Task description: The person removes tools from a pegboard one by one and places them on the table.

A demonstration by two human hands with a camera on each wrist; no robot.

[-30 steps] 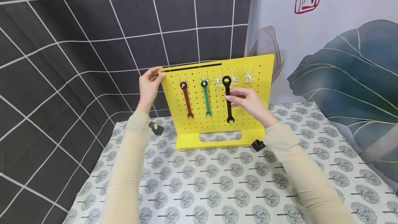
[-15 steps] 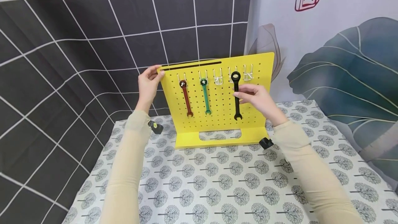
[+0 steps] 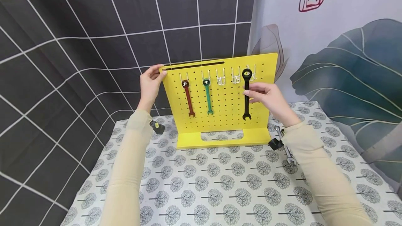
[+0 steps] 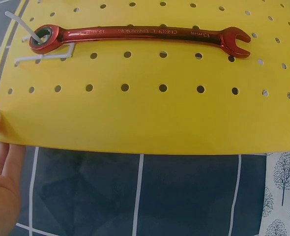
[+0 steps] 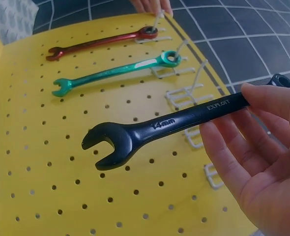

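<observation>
Yellow pegboard [image 4: 150, 120] stands on the tree-printed tabletop [image 3: 213, 213], its upper left corner clamped in the left hand's [image 3: 150, 85] grip, thumb in front and fingers behind. The right hand [image 3: 272, 101] pinches the black wrench [image 3: 246, 102] by its shaft between thumb and fingers, ring end up, jaw down. That wrench is near the board's right edge, in front of its face; its ring overlaps the rightmost hook [image 3: 253, 77] in the head view, and whether they touch cannot be told. The red wrench [image 3: 188, 98] and green wrench [image 3: 208, 99] hang well apart to the left. A silver wrench [image 3: 287, 153] lies beside the right forearm, partly hidden. Tabletop stretches from the board's front edge toward the person, between the forearms.
</observation>
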